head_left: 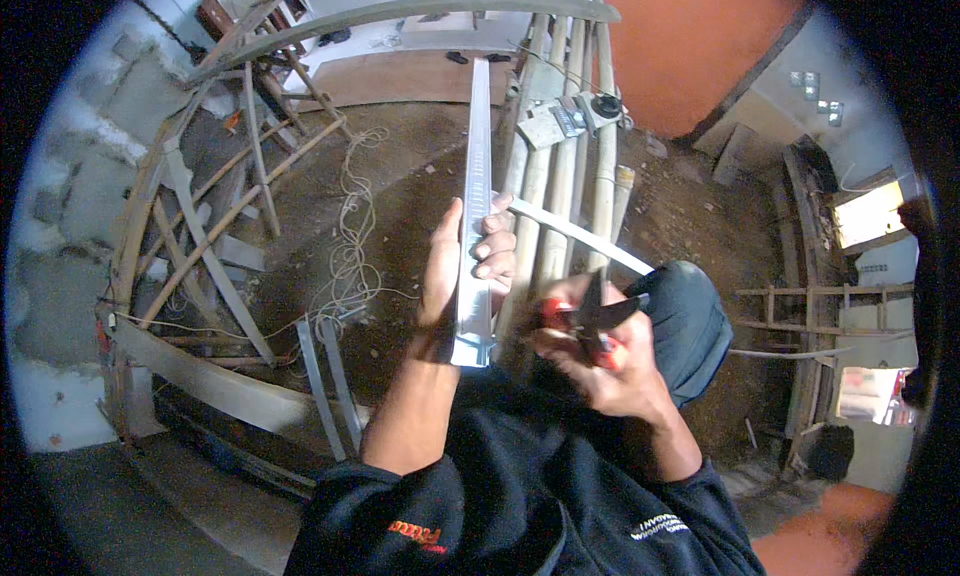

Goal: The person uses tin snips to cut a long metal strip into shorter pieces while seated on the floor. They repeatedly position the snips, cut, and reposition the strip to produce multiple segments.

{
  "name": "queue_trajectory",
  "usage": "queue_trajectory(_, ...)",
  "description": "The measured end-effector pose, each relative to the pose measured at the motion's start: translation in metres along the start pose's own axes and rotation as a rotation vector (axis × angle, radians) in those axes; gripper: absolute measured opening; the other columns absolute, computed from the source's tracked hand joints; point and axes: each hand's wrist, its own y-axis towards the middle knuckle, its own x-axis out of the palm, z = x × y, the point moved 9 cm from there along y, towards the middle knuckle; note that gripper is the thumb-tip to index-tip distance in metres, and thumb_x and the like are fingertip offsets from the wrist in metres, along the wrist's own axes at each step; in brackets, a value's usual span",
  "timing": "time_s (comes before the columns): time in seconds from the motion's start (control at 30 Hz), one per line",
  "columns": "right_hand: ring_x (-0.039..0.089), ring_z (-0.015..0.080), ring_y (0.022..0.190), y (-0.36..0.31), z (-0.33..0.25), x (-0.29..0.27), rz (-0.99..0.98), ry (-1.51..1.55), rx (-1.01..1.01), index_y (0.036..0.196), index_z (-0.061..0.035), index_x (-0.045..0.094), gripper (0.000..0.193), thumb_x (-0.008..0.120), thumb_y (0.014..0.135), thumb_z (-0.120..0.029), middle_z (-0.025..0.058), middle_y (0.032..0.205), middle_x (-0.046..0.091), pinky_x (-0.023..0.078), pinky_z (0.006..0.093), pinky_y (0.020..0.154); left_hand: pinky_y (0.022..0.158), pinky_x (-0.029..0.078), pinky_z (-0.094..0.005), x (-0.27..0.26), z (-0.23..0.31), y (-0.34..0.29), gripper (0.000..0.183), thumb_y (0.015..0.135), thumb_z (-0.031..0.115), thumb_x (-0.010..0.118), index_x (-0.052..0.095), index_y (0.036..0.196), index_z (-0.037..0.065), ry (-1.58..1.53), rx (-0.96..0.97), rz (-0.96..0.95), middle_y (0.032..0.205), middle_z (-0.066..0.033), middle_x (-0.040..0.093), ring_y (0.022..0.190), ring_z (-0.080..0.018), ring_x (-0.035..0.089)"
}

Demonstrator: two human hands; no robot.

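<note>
My left hand [438, 276] is wrapped round a long, shiny metal channel [478, 166], its fingers on the right edge and its thumb on the left. The channel points away from me, with its near end just above my lap. In my right hand [630, 381] is a pair of tin snips [598, 314] with red handles and dark blades, slightly blurred, the blades apart. The snips are to the right of the channel and not touching it. A narrow pale strip [580, 234] runs from beside my left fingers toward my bent right knee [690, 316].
Several bamboo poles [548, 211] lie lengthwise beyond my hands, with a pale flat packet [545, 124] and a round dark item [606, 106] on them. Tangled cable [350, 216] lies on the dirt floor. Two metal profiles [322, 386] and a wooden frame [225, 241] are at left.
</note>
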Motion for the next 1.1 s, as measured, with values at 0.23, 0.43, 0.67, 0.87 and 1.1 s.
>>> queue_trajectory(0.23, 0.061, 0.0412, 0.085, -0.026, 0.016, 0.015, -0.095, -0.528, 0.080, 0.111, 0.0024, 0.055, 0.042, 0.067, 0.071, -0.001, 0.0203, 0.090, 0.060, 0.051, 0.0451, 0.077, 0.039, 0.040, -0.0229, 0.044, 0.039, -0.017, 0.054, 0.105, 0.023, 0.043, 0.031, 0.142, -0.013, -0.183, 0.082, -0.298, 0.084, -0.0086, 0.047, 0.058, -0.0107, 0.042)
queue_trajectory(0.43, 0.059, 0.0378, 0.079, -0.039, 0.022, 0.027, -0.131, -0.670, 0.108, 0.105, 0.0012, 0.054, 0.039, 0.070, 0.073, -0.014, 0.0179, 0.087, 0.059, 0.050, 0.0471, 0.074, 0.039, 0.040, -0.0236, 0.058, 0.056, -0.024, 0.057, 0.105, 0.028, 0.045, 0.032, 0.141, -0.013, -0.195, 0.160, -0.379, 0.084, -0.0093, 0.047, 0.057, -0.0103, 0.042)
queue_trajectory(0.67, 0.065, 0.0411, 0.067, -0.053, 0.037, 0.045, -0.318, -0.054, 0.488, 0.096, 0.0002, 0.062, 0.028, 0.069, 0.088, -0.026, 0.0213, 0.072, 0.062, 0.051, 0.0485, 0.064, 0.039, 0.043, -0.0236, 0.082, 0.072, -0.045, 0.045, 0.102, 0.020, 0.052, 0.046, 0.136, -0.008, -0.143, 0.351, -0.494, 0.082, -0.0067, 0.046, 0.055, -0.0079, 0.044)
queue_trajectory(0.87, 0.065, 0.0406, 0.070, -0.072, 0.039, 0.070, -0.510, 0.041, 0.636, 0.100, -0.0007, 0.063, 0.034, 0.060, 0.096, -0.034, 0.0224, 0.073, 0.064, 0.051, 0.0463, 0.067, 0.036, 0.046, -0.0234, 0.103, 0.080, -0.063, 0.038, 0.101, 0.021, 0.054, 0.053, 0.131, -0.003, -0.009, 0.405, -0.662, 0.073, -0.0035, 0.046, 0.045, -0.0083, 0.044)
queue_trajectory(1.1, 0.065, 0.0409, 0.070, -0.072, 0.048, 0.081, -0.530, 0.037, 0.657, 0.097, 0.0001, 0.064, 0.036, 0.061, 0.096, -0.036, 0.0234, 0.072, 0.063, 0.050, 0.0471, 0.068, 0.034, 0.043, -0.0205, 0.110, 0.076, -0.067, 0.039, 0.101, 0.024, 0.055, 0.055, 0.130, -0.002, 0.126, 0.466, -0.711, 0.070, -0.0040, 0.047, 0.042, -0.0071, 0.043)
